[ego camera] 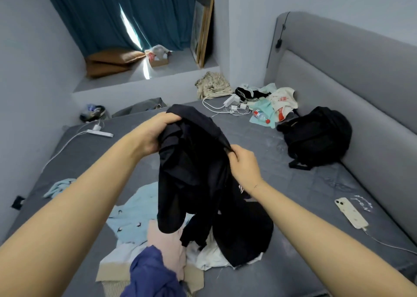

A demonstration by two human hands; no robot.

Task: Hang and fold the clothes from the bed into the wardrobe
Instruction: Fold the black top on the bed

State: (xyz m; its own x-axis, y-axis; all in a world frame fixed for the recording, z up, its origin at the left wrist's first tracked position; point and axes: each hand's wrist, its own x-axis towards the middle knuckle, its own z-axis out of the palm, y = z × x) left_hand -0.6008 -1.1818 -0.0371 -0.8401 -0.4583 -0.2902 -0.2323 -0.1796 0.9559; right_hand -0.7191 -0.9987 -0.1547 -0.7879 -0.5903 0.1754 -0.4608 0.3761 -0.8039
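A black garment (194,172) hangs in the air over the grey bed (293,217), bunched and crumpled. My left hand (153,134) grips its upper left edge and my right hand (244,164) pinches its upper right edge. Its lower part trails down onto a pile of clothes: a light blue printed piece (133,217), a pink piece (167,244), a white piece (212,258) and a purple-blue garment (149,276) at the near edge. No wardrobe is in view.
A black backpack (318,136) leans by the grey headboard (361,89). A phone (350,212) on a cable lies at right. More clothes, a bottle (260,116) and chargers (232,103) clutter the far corner. A power strip (100,133) lies at left.
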